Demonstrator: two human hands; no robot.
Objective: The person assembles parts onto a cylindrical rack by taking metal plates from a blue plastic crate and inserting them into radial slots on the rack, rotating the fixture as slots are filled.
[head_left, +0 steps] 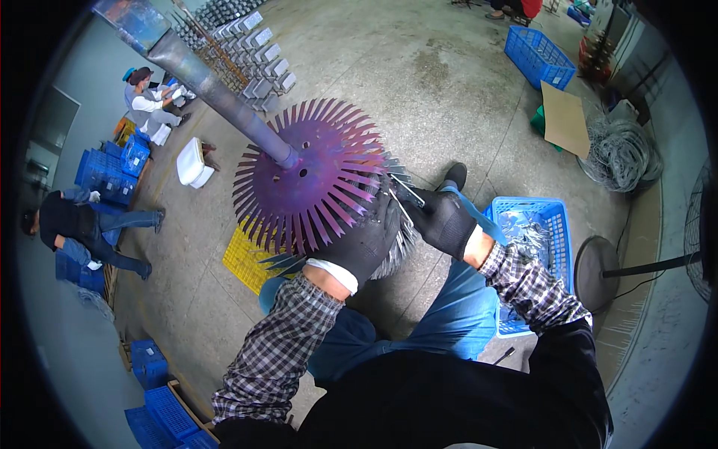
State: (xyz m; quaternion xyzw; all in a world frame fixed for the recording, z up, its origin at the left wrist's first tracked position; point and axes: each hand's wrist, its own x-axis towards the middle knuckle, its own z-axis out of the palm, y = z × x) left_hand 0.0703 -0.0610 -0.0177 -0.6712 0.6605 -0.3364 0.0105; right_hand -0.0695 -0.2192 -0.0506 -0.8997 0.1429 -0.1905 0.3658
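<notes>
Purple slotted disc [273, 183] ahead of us, most slots looking bare | silvery pieces [400, 254] already below its right side | our right hand [446, 224] pinches thin metal strips [407, 191] at rim; left hand [368, 241] beneath, grip unclear | seemingly left: 1 blue crate's [565, 243] loose parts [525, 233]

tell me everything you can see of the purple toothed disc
The disc looks metal, blotchy purple to reddish, its round rim cut into many narrow teeth, with small holes near the centre. It sits crosswise at the end of a grey pole. The left hand is by its lower-right rim; contact is unclear.
</notes>
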